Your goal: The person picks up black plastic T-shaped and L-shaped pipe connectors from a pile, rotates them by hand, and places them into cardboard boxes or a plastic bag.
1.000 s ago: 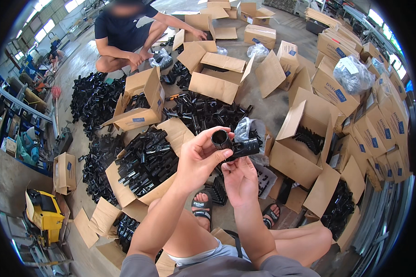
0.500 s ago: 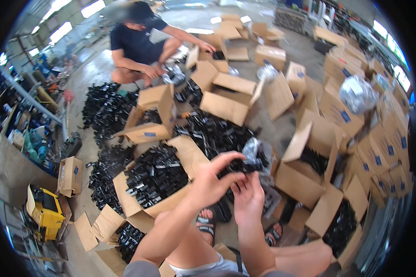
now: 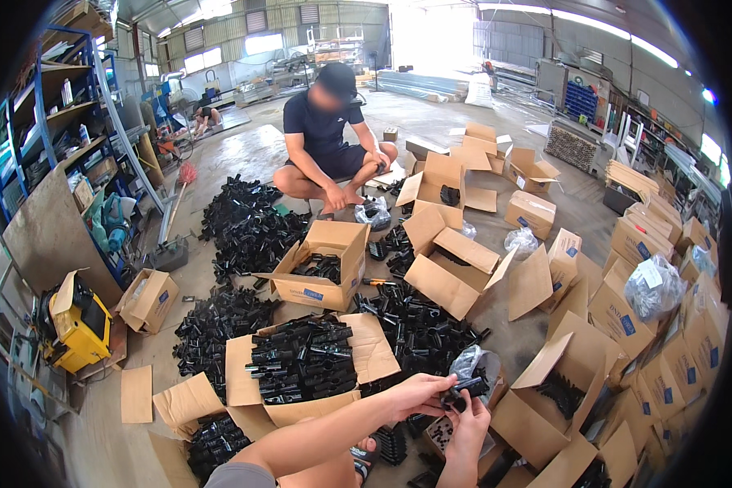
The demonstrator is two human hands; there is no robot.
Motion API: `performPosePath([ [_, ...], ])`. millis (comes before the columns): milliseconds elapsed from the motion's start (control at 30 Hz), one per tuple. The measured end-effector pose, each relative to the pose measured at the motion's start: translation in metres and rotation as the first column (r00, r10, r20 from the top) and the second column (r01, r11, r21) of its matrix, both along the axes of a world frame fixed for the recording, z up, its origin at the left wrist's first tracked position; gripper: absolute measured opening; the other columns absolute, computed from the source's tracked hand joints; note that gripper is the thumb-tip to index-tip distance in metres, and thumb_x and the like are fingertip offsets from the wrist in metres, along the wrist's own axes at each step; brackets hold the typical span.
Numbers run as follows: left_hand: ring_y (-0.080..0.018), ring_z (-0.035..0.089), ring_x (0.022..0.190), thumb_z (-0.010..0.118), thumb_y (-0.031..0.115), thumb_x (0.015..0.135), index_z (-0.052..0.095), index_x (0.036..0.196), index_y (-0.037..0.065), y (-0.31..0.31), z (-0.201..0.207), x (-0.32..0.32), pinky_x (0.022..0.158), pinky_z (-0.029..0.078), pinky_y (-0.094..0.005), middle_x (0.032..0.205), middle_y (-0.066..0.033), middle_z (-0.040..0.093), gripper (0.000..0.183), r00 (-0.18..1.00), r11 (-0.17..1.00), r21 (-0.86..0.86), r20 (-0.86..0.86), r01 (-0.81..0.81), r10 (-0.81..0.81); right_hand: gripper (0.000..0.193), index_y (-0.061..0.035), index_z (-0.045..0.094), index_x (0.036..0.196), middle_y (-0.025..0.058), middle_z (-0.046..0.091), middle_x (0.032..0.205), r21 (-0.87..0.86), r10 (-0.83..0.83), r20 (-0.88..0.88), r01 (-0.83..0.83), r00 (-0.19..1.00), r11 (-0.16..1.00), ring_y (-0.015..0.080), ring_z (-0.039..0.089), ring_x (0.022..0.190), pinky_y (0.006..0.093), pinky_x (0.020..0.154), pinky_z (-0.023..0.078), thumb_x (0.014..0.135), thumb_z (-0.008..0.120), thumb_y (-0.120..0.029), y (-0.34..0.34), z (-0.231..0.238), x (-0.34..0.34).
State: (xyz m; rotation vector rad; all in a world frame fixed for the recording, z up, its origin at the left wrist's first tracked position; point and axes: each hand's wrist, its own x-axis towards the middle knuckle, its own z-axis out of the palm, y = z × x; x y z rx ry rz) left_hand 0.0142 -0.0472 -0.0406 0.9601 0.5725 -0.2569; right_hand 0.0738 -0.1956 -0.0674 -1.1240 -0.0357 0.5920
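Note:
Both hands meet in front of me at a black tubular fitting, which looks like a short pipe connector. My left hand reaches in from the left and grips it with thumb and fingers. From below, my right hand closes its fingers on the same piece. Just behind it lies a clear plastic bag. Left of my hands, an open carton is filled with rows of similar black fittings. A loose pile of black fittings spreads beyond.
A co-worker squats ahead among open cartons. More black parts are heaped at left. Stacked cartons line the right side. A yellow machine and a small box stand at left.
My view has tilted up and shows more of the hall. Both hands now sit lower in view, still on the fitting. The co-worker's outstretched arm has drawn back from the carton.

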Motion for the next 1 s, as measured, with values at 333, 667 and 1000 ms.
performPosePath([
  [333,-0.0022,0.046,0.069,0.066,0.039,0.101,0.069,0.126,0.012,-0.015,-0.005,0.0,0.064,0.04,-0.0227,0.088,0.0095,0.057,0.037,0.983,0.984,0.04,0.065,-0.173,0.17,0.021,0.0034,0.068,0.116,0.0041,0.071,0.103,-0.193,0.124,0.269,-0.072,0.955,0.978,0.0101,0.063,0.092,0.0252,0.082,0.048,0.099,0.068,-0.009,0.0,0.0,0.017],
  [667,-0.0082,0.064,0.098,0.068,0.036,0.101,0.069,0.123,0.007,0.006,-0.007,-0.005,0.091,0.054,-0.0314,0.109,0.0011,0.068,0.036,0.963,0.962,0.075,0.083,-0.264,0.257,0.018,0.0008,0.067,0.114,0.0017,0.068,0.101,-0.222,0.189,0.314,-0.121,0.93,0.968,0.0086,0.061,0.092,0.025,0.081,0.047,0.098,0.068,-0.008,0.021,-0.001,0.015],
  [1000,-0.005,0.059,0.098,0.067,0.035,0.102,0.063,0.122,0.014,0.012,-0.005,-0.007,0.086,0.049,-0.0276,0.104,0.004,0.066,0.029,0.968,0.98,0.033,0.165,-0.198,0.19,0.039,-0.0011,0.055,0.132,0.0042,0.062,0.115,-0.121,0.023,0.464,0.037,0.886,0.992,0.0103,0.059,0.096,0.0269,0.088,0.05,0.095,0.067,0.001,0.027,0.02,0.012],
])
